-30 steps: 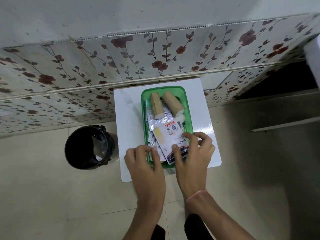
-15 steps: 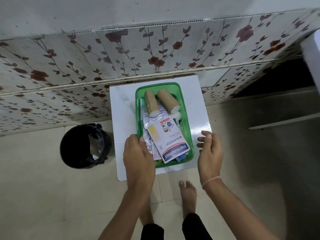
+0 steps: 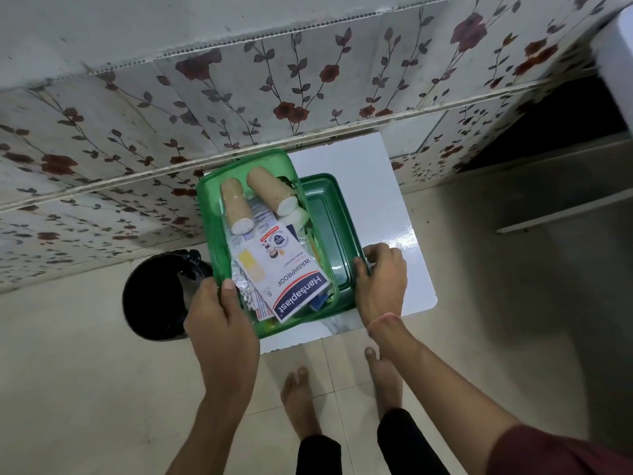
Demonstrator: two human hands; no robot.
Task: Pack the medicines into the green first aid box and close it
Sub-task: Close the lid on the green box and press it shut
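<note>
My left hand (image 3: pixel 219 320) grips the near left rim of the green first aid box (image 3: pixel 210 214) and holds it raised and tilted above the white table (image 3: pixel 373 180). Inside lie two tan bandage rolls (image 3: pixel 237 205), silver blister strips (image 3: pixel 246 291) and a Hansaplast plaster packet (image 3: pixel 291 279) on top. Flat on the table, partly under the box, is the darker green lid (image 3: pixel 337 224). My right hand (image 3: pixel 380 282) holds the lid's right edge.
A black bin (image 3: pixel 154 296) stands on the floor left of the table. The flowered tiled wall (image 3: pixel 274 97) rises right behind the table. My bare feet (image 3: pixel 301 402) are on the tiled floor in front of it.
The left hand has lifted the box up and to the left, uncovering the lid beneath it. The right hand has moved from beside the box onto the lid's right edge.
</note>
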